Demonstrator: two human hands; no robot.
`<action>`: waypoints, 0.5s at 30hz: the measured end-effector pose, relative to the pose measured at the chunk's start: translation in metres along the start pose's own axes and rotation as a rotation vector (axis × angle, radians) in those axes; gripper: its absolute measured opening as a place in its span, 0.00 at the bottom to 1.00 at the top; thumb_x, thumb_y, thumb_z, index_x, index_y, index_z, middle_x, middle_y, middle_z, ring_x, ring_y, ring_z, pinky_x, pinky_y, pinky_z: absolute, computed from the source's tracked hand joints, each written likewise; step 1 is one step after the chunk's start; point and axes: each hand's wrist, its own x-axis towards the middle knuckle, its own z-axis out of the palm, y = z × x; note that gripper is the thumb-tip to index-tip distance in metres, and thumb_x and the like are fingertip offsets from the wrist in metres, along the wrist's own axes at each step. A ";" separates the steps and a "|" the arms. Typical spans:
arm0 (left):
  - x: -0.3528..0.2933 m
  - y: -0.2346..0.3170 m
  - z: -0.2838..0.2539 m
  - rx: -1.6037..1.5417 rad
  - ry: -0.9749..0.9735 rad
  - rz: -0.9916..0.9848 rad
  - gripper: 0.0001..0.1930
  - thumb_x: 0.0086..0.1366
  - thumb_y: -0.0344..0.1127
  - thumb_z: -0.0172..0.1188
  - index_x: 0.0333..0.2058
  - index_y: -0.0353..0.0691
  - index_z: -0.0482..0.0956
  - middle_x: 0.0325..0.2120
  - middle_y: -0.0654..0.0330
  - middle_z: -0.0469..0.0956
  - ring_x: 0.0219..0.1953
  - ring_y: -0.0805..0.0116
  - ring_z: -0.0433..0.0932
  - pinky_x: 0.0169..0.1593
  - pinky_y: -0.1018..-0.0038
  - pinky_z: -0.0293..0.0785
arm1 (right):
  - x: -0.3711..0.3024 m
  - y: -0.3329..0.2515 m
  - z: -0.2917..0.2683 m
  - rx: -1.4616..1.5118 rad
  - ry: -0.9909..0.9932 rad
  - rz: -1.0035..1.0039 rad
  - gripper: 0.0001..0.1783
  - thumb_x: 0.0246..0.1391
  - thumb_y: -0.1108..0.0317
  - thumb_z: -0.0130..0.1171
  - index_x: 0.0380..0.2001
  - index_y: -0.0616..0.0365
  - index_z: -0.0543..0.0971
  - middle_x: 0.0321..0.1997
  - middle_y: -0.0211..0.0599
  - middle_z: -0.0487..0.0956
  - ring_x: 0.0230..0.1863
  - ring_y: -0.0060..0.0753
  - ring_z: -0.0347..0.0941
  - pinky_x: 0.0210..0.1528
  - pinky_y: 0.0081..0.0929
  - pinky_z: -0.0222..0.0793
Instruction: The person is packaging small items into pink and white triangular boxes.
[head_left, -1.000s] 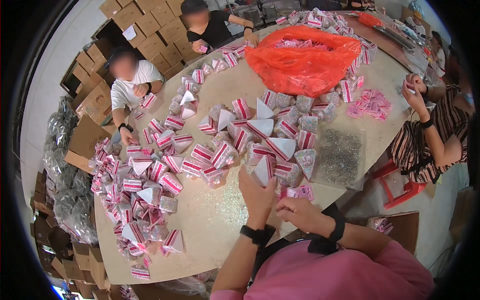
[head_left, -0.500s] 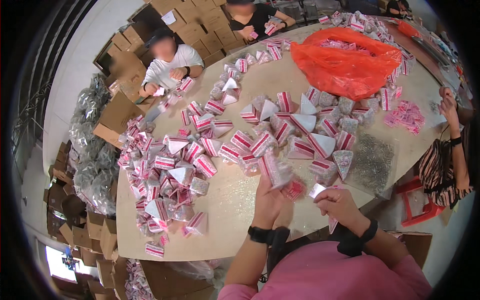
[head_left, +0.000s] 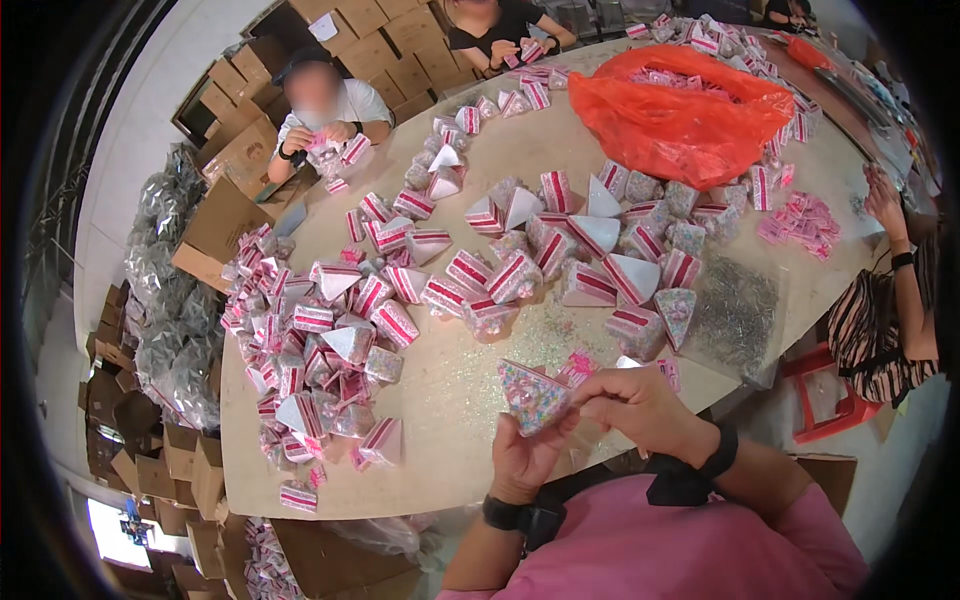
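Observation:
A toy cake slice point(head_left: 530, 395), triangular with bead-like pastel sprinkles on its top, rests in my left hand point(head_left: 522, 460), whose fingers wrap its lower side. My right hand point(head_left: 640, 408) is closed, fingertips pinched at the slice's right corner; whatever lies between them is hidden. Just beyond my hands are a few small pink tags point(head_left: 577, 368). Many similar slices with pink-and-white striped sides stand in a group point(head_left: 595, 235) ahead and in a heap point(head_left: 325, 350) to the left.
Right of the slices lies a clear bag of small metal pieces point(head_left: 738, 315), with a pile of pink tags point(head_left: 805, 228) beyond. A large red plastic bag point(head_left: 690, 150) sits at the far side. Co-workers sit around the table; cardboard boxes point(head_left: 225, 235) stand at the left.
The slice in my left hand has turned so its sprinkled top shows, and has come lower. My right hand has moved left to meet it. A co-worker's hands at far left have come together.

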 end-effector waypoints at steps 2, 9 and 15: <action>-0.004 -0.001 0.005 0.110 0.052 0.008 0.40 0.57 0.60 0.57 0.61 0.43 0.56 0.57 0.52 0.64 0.56 0.58 0.67 0.55 0.62 0.67 | 0.000 -0.006 0.003 -0.079 -0.007 -0.041 0.08 0.55 0.73 0.53 0.37 0.64 0.78 0.27 0.31 0.78 0.29 0.19 0.72 0.32 0.19 0.68; 0.000 0.005 0.030 0.282 0.044 0.192 0.36 0.55 0.41 0.66 0.56 0.36 0.58 0.51 0.55 0.69 0.53 0.61 0.70 0.57 0.64 0.66 | 0.002 -0.012 0.008 -0.417 0.011 -0.211 0.08 0.54 0.71 0.52 0.36 0.62 0.76 0.32 0.43 0.78 0.33 0.37 0.76 0.36 0.29 0.70; -0.003 0.005 0.040 0.360 0.141 0.350 0.36 0.51 0.33 0.70 0.55 0.37 0.59 0.50 0.57 0.69 0.52 0.65 0.70 0.56 0.67 0.66 | 0.006 -0.005 0.014 -0.580 0.079 -0.451 0.08 0.51 0.73 0.56 0.36 0.60 0.77 0.27 0.43 0.76 0.29 0.45 0.74 0.30 0.33 0.68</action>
